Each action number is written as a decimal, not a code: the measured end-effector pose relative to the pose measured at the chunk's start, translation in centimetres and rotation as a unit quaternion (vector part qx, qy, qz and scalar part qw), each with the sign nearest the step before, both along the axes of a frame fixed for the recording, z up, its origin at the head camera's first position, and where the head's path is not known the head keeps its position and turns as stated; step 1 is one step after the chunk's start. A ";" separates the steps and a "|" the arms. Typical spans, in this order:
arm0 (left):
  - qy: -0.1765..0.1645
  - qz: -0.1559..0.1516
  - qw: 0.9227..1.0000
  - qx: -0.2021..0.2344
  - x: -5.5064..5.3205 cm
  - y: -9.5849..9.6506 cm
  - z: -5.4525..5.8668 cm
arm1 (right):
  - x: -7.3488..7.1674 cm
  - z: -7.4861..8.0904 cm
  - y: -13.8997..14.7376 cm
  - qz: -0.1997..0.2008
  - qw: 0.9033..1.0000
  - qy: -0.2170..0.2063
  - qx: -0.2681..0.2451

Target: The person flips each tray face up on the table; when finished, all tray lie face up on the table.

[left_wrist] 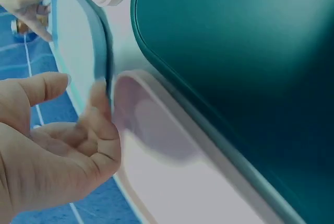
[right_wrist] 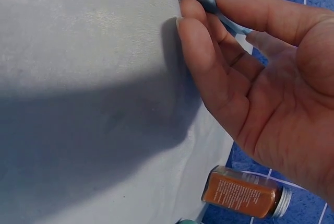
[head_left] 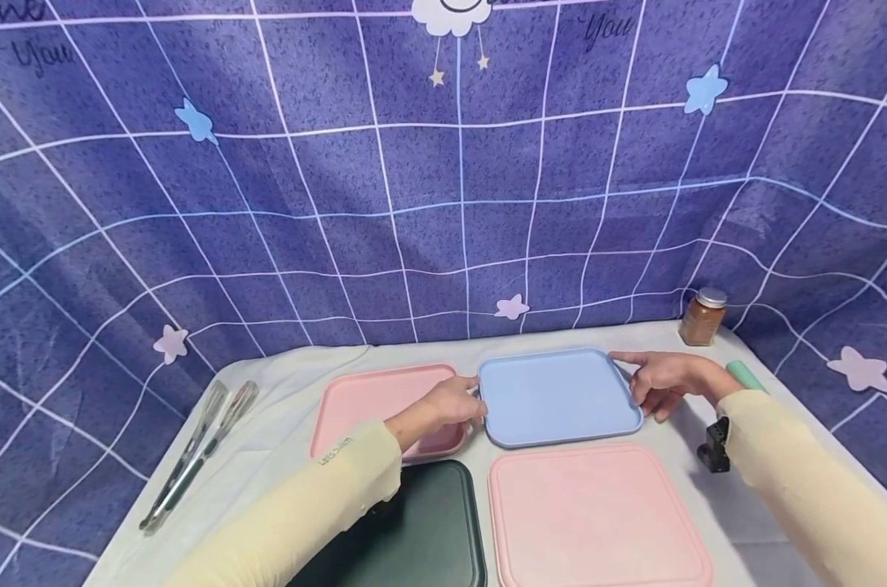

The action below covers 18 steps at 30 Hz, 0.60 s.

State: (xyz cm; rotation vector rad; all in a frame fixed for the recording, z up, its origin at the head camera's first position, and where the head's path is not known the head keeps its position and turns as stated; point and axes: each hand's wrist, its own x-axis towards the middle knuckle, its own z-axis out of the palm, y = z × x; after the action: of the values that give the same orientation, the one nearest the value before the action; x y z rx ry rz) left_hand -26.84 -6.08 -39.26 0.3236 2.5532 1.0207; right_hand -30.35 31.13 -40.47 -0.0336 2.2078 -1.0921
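A light blue rectangular tray lies at the back middle of the white-covered table. My left hand grips its left edge, its curled fingers against the tray's side. At the opposite edge my right hand holds the tray, with the thumb at the rim and the other fingers along the side. One finger of that hand reaches toward the back corner. Behind my left hand lies a pink tray, partly covered by the hand and forearm.
Nearer me lie a dark green tray and another pink tray. Metal tongs rest at the left. A spice jar with a silver lid stands at the back right, near a green object. A blue-purple curtain hangs behind.
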 end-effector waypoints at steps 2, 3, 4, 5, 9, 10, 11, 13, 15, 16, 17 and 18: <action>0.033 -0.017 0.999 -0.031 0.6 -0.4 0.5 | 0.1 0.2 -0.1 0.005 1.000 0.005 0.011; 0.047 -0.027 0.998 -0.039 1.0 -0.6 0.8 | 0.2 0.3 -0.2 0.010 1.000 0.012 0.018; 0.059 -0.036 0.997 -0.047 1.4 -0.8 1.0 | 0.3 0.5 -0.2 0.014 0.999 0.019 0.024; 0.071 -0.044 0.995 -0.051 1.9 -1.0 1.3 | 0.5 0.7 -0.1 0.017 0.999 0.027 0.030; 0.072 -0.057 0.996 -0.010 4.2 -1.7 1.6 | 1.6 1.8 0.6 0.029 0.997 0.059 0.049; 0.065 -0.058 0.996 0.003 4.8 -1.8 1.6 | 2.0 2.2 0.8 0.031 0.996 0.062 0.053; 0.054 -0.059 0.997 0.016 5.4 -2.0 1.5 | 2.4 2.4 1.1 0.034 0.996 0.062 0.057; 0.014 -0.061 0.997 0.044 6.6 -2.3 1.3 | 3.4 2.9 1.5 0.040 0.996 0.058 0.063; -0.038 -0.063 0.995 0.065 7.7 -2.6 1.1 | 4.6 3.1 1.7 0.046 0.996 0.050 0.062; -0.065 -0.064 0.993 0.072 8.2 -2.8 1.1 | 5.3 3.2 1.8 0.046 0.996 0.043 0.061; -0.090 -0.064 0.991 0.077 8.7 -2.8 1.0 | 6.0 3.2 1.8 0.046 0.997 0.037 0.058; -0.112 -0.067 0.988 0.080 9.1 -2.9 1.0 | 6.7 3.2 1.8 0.048 0.997 0.031 0.055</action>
State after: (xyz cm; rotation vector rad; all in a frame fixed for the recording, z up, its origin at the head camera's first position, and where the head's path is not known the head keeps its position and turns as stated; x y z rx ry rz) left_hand -17.77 -8.98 -38.26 0.3940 2.2250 1.1429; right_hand -23.68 32.92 -37.26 -0.1257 2.2933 -0.9279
